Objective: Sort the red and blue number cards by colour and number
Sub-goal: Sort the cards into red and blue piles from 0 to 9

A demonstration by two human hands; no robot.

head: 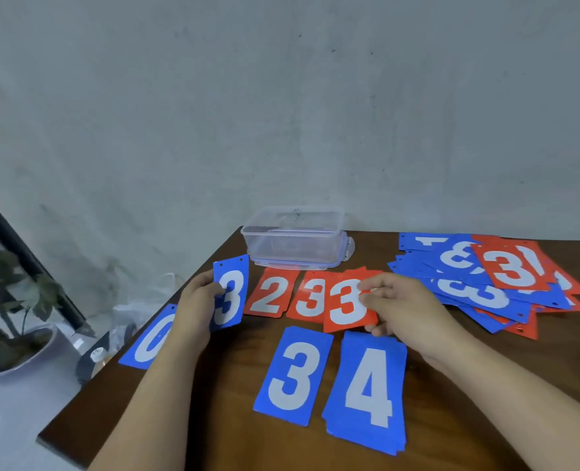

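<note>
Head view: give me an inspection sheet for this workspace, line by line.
Surface: dark brown wooden table, cards spread over it.
Job's things: lying flat, blue 0 card, red 2 card, red 3 card, blue 3 card, blue 4 stack; mixed pile of red and blue number cards at far right.
Clutter: clear plastic box at the far edge.
Grippers: left hand holds a raised blue 3 card; right hand pinches a second red 3 card, overlapping the first.
Cables: nothing seen.
Surroundings: grey wall; potted plant on the floor, left.
</note>
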